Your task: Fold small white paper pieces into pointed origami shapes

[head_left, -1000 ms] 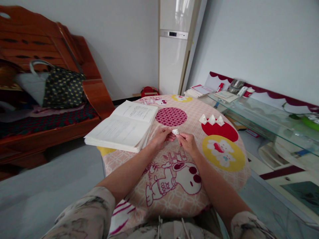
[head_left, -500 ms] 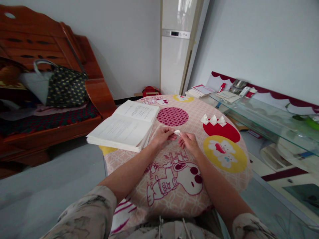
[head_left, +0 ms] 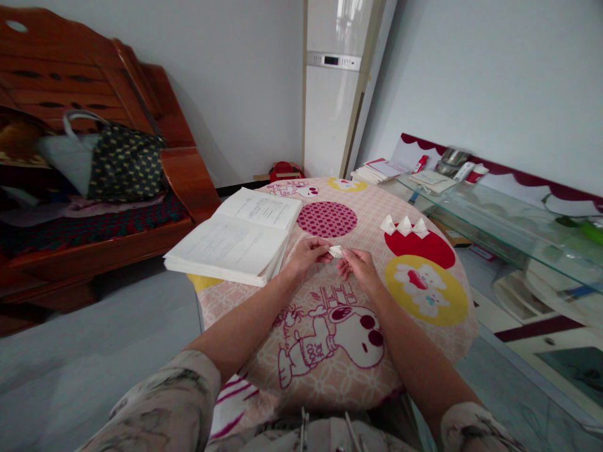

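Note:
Between my two hands, over the middle of the table, is a small piece of folded white paper (head_left: 336, 251). My left hand (head_left: 309, 256) pinches its left end, and my right hand (head_left: 358, 266) pinches its right end; the fingers partly cover it. Three white folded paper pieces (head_left: 406, 226) with pointed tops stand in a row on the red patch of the tablecloth, to the right and beyond my hands. To the left of my hands lies a thick open book (head_left: 240, 235) with printed pages.
A patterned cloth covers the round table (head_left: 330, 389). Along the right side stands a glass-topped cabinet (head_left: 509, 235) with papers and a cup (head_left: 477, 174). A wooden bench (head_left: 183, 182) holding bags (head_left: 125, 163) is at the left. A tall white air conditioner (head_left: 330, 113) stands behind.
My right fingers have shifted slightly along the folded paper, and a bit more of it shows between my hands. The book and the row of paper pieces stay put.

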The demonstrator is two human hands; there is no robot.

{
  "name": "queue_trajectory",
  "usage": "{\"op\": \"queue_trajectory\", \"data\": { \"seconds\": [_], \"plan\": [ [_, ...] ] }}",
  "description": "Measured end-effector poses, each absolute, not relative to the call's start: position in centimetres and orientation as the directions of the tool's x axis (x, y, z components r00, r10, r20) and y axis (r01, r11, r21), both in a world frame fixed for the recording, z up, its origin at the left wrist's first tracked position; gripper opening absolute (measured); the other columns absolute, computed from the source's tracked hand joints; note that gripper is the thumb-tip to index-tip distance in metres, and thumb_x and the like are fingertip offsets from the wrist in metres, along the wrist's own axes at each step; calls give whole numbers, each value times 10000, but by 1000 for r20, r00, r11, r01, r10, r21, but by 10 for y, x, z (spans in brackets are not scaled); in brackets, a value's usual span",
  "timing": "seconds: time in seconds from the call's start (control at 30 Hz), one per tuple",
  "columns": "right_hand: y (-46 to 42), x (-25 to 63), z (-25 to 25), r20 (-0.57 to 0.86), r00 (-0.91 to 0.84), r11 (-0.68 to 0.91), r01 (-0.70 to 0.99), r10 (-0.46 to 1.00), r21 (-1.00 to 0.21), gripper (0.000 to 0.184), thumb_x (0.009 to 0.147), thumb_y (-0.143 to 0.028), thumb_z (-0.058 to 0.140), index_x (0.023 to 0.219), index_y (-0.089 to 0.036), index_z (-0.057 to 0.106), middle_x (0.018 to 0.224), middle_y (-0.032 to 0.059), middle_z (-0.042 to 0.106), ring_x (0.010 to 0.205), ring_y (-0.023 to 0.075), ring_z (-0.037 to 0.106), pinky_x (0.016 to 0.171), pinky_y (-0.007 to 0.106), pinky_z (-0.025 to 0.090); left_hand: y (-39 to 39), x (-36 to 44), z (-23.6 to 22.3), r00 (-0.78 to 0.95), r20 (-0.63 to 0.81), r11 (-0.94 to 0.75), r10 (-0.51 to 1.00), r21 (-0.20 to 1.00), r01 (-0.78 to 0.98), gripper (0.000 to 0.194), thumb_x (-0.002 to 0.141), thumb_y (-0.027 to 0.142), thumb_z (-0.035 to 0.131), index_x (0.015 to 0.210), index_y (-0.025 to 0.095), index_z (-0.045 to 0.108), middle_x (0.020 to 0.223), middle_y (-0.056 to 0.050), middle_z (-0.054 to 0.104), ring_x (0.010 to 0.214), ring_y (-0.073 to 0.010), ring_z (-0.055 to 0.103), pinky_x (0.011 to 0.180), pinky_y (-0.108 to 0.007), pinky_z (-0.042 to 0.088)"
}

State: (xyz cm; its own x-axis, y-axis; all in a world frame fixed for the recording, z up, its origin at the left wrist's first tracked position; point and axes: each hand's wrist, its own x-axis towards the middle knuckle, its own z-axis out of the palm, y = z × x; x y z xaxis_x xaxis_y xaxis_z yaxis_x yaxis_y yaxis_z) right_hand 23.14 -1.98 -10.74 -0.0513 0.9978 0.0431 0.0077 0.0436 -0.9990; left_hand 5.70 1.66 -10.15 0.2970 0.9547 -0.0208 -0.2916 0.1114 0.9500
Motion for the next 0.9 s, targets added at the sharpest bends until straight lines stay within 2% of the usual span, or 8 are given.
{"op": "queue_trajectory", "data": {
  "seconds": [0.4, 0.9],
  "plan": [
    [-23, 232, -102, 40, -108, 37, -30, 993, -999, 436, 736, -578, 731, 860, -162, 702, 620, 20, 669, 470, 130, 599, 376, 218, 453, 16, 55, -101, 310, -1, 102, 951, 945, -310, 256, 695, 269, 827, 856, 112, 704, 773, -34, 726, 584, -97, 634, 588, -219, 519],
    [-23, 233, -102, 41, -102, 33, -80, 994, -996, 389, 716, -525, 766, 856, -165, 716, 626, 14, 671, 478, 125, 589, 391, 224, 451, 15, 54, -99, 328, 19, 108, 944, 925, -363, 336, 631, 281, 877, 878, 121, 716, 764, -27, 724, 594, -105, 635, 592, -227, 528]
  ]
}}
